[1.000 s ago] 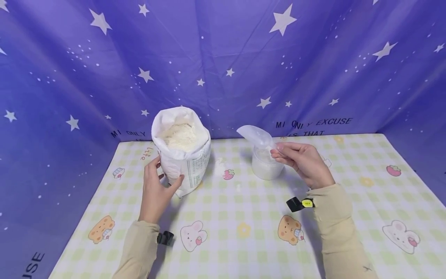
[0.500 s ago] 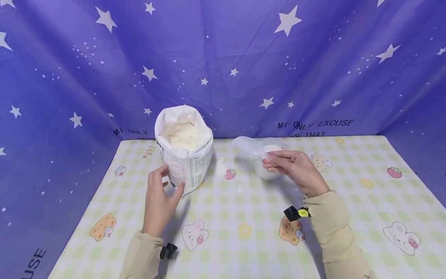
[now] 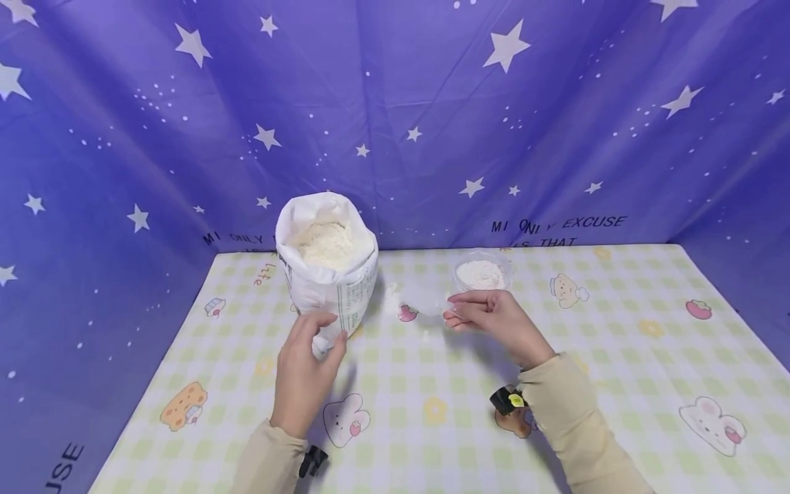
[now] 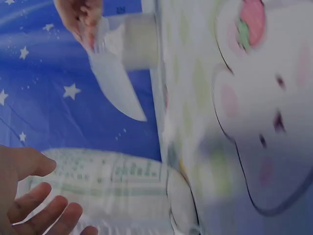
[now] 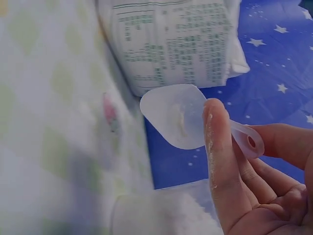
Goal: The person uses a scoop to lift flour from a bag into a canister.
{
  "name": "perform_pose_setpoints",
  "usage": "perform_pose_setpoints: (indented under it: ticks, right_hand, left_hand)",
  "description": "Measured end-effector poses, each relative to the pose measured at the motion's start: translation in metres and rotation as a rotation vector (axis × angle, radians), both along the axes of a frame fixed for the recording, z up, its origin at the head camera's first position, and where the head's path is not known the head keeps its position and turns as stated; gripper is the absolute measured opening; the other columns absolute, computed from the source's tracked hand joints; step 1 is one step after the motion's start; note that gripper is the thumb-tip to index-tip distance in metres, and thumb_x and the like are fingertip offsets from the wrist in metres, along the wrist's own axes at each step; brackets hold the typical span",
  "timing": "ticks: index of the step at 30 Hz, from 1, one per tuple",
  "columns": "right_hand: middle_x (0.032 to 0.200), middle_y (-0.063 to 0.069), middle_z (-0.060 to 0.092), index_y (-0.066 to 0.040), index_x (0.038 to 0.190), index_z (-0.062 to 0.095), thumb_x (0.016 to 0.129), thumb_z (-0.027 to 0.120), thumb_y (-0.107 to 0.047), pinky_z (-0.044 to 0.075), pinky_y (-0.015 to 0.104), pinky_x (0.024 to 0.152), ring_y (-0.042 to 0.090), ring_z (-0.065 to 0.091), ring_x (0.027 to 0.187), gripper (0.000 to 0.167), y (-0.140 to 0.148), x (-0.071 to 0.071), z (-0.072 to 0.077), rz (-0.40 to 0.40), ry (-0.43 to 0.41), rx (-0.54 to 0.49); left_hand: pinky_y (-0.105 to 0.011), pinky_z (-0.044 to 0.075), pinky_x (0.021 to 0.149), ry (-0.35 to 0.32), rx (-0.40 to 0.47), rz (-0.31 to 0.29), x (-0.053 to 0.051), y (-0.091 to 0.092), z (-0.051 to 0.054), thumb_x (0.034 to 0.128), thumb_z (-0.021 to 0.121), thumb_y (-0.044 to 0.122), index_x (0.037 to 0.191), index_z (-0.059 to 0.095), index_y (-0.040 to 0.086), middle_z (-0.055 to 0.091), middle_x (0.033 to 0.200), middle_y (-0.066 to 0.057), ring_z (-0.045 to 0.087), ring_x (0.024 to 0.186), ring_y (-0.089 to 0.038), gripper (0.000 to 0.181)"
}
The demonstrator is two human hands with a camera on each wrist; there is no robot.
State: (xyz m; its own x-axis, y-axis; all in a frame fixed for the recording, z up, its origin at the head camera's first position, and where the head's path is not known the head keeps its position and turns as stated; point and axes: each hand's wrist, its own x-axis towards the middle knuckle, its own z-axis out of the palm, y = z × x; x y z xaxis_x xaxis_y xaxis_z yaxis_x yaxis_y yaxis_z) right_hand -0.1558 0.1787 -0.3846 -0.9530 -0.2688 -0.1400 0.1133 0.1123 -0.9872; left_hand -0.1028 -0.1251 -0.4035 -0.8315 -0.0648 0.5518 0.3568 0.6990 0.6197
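An open white bag of flour-like powder stands upright at the back left of the table. My left hand is just in front of it, fingers spread and loosely bent, gripping nothing; whether the fingertips touch the bag I cannot tell. In my right hand the handle of a translucent plastic scoop is pinched between thumb and fingers. Only a trace of powder shows in its bowl. Behind that hand sits a clear round tub with white powder. White dust marks one right-hand finger.
A checked cloth with cartoon prints covers the table. Some spilled powder lies between bag and tub. A purple star-printed curtain rises directly behind the table and along both sides.
The scoop, first tilted over the tub, has come down and toward me, uncovering the tub. My left hand has moved off the bag's side, toward me and to the right.
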Motion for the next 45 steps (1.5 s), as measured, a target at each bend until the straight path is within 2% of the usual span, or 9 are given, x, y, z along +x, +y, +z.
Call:
perform_pose_setpoints:
  ticks: [5,10,15,20,27,31,36,40,45]
  right_hand:
    - [0.112,0.032,0.067,0.015,0.129,0.053,0.100,0.057,-0.010,0.058,0.039,0.088,0.029,0.072,0.097,0.039,-0.002,0.004,-0.008,0.011,-0.005,0.027]
    - [0.107,0.031,0.069,0.014,0.127,0.054,0.100,0.055,-0.008,0.059,0.038,0.085,0.029,0.073,0.094,0.036,-0.006,0.008,-0.013,0.020,-0.018,0.040]
    - [0.099,0.027,0.072,0.016,0.128,0.053,0.098,0.054,-0.005,0.060,0.035,0.082,0.027,0.074,0.090,0.036,-0.011,0.008,-0.017,0.043,-0.062,0.022]
    - [0.094,0.026,0.073,0.018,0.121,0.057,0.097,0.054,-0.005,0.061,0.034,0.079,0.028,0.074,0.087,0.034,-0.014,0.011,-0.021,0.080,-0.040,0.079]
    - [0.095,0.018,0.075,0.011,0.112,0.068,0.099,0.058,-0.015,0.059,0.029,0.079,0.022,0.074,0.085,0.030,-0.020,0.017,-0.027,0.104,0.062,0.265]
    - [0.090,0.010,0.076,0.003,0.107,0.072,0.099,0.061,-0.019,0.057,0.029,0.077,0.017,0.071,0.081,0.026,-0.022,0.020,-0.024,0.070,0.109,0.366]
    - [0.094,0.005,0.074,-0.003,0.103,0.074,0.096,0.063,-0.014,0.056,0.036,0.081,0.018,0.068,0.088,0.017,-0.023,0.023,-0.018,0.058,0.289,0.533]
    - [0.104,0.010,0.073,-0.001,0.106,0.073,0.096,0.064,-0.012,0.058,0.042,0.084,0.025,0.069,0.095,0.018,-0.024,0.025,-0.015,0.038,0.398,0.594]
    - [0.121,0.010,0.068,-0.001,0.119,0.068,0.096,0.066,-0.023,0.052,0.046,0.095,0.028,0.061,0.112,0.032,-0.028,0.030,-0.016,-0.005,0.522,0.659]
  left_hand:
    - [-0.038,0.054,0.091,-0.034,-0.015,-0.073,0.002,0.014,0.004,0.0833,0.078,0.008,0.108,0.068,0.009,0.067,0.110,-0.003,0.065,0.104,-0.022,0.026]
    - [-0.037,0.054,0.092,-0.088,-0.046,-0.138,0.004,0.028,0.005,0.0858,0.075,0.010,0.109,0.067,0.013,0.066,0.112,0.001,0.064,0.109,-0.020,0.025]
    - [-0.040,0.055,0.091,-0.160,-0.060,-0.179,0.003,0.036,0.002,0.0874,0.075,0.014,0.112,0.066,0.009,0.066,0.114,-0.001,0.063,0.110,-0.024,0.027]
    - [-0.040,0.054,0.089,-0.167,-0.076,-0.198,0.000,0.043,0.001,0.0868,0.075,0.016,0.111,0.067,0.011,0.067,0.112,-0.001,0.063,0.108,-0.022,0.026]
    - [-0.039,0.055,0.088,-0.172,-0.098,-0.195,-0.002,0.049,-0.004,0.0866,0.075,0.015,0.109,0.068,0.010,0.067,0.112,-0.002,0.063,0.106,-0.022,0.024]
    - [-0.039,0.055,0.088,-0.167,-0.120,-0.196,-0.003,0.052,-0.005,0.0874,0.074,0.015,0.109,0.068,0.010,0.067,0.113,-0.003,0.064,0.106,-0.022,0.023]
    - [-0.038,0.055,0.086,-0.149,-0.162,-0.193,-0.007,0.054,-0.003,0.0880,0.073,0.016,0.108,0.068,0.010,0.069,0.111,-0.005,0.065,0.104,-0.023,0.021]
    - [-0.038,0.055,0.086,-0.125,-0.235,-0.190,-0.012,0.054,-0.002,0.0890,0.073,0.018,0.109,0.068,0.010,0.069,0.110,-0.005,0.065,0.103,-0.024,0.022]
    - [-0.040,0.048,0.100,-0.073,-0.400,-0.198,-0.016,0.054,-0.004,0.0896,0.075,0.027,0.120,0.065,0.008,0.067,0.115,-0.007,0.060,0.112,-0.027,0.037]
